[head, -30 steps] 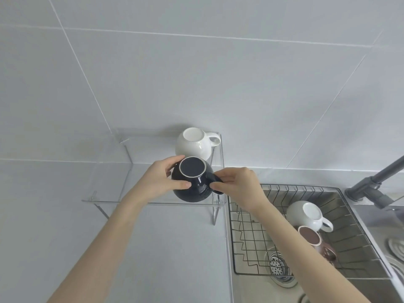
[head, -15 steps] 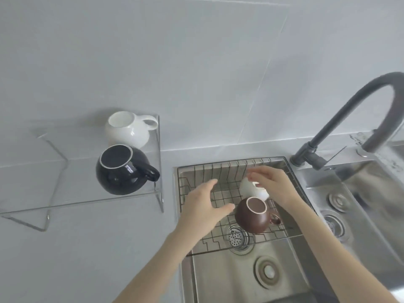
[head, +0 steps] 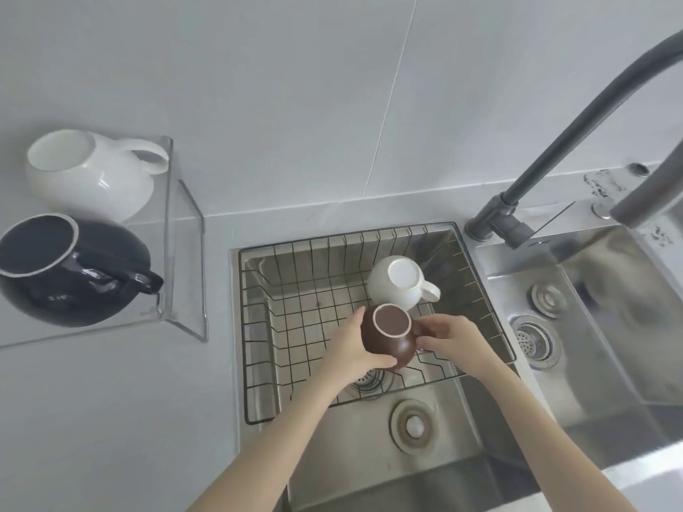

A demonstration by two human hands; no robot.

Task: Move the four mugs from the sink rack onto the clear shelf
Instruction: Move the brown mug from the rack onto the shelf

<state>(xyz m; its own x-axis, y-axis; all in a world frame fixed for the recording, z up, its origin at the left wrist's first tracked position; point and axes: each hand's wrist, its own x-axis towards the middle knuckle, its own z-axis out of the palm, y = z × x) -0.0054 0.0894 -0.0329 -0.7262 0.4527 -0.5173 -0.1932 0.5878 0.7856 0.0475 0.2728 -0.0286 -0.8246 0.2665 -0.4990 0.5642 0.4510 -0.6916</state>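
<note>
A brown mug (head: 388, 336) stands in the wire sink rack (head: 292, 312). My left hand (head: 353, 351) wraps its left side and my right hand (head: 449, 336) closes on its handle side. Just behind it in the rack sits a white mug (head: 397, 286), handle to the right. On the clear shelf (head: 168, 230) at the left stand a white mug (head: 88, 175) at the back and a dark navy mug (head: 70, 267) in front, both with handles to the right.
A grey faucet (head: 561, 142) arches over the right of the sink. A second steel basin (head: 606, 308) with a drain lies to the right. A tiled wall rises behind, and grey counter (head: 111, 400) spreads below the shelf.
Both hands left the navy mug on the shelf, crossed to the sink rack and closed on the brown mug. The view swung right and down.
</note>
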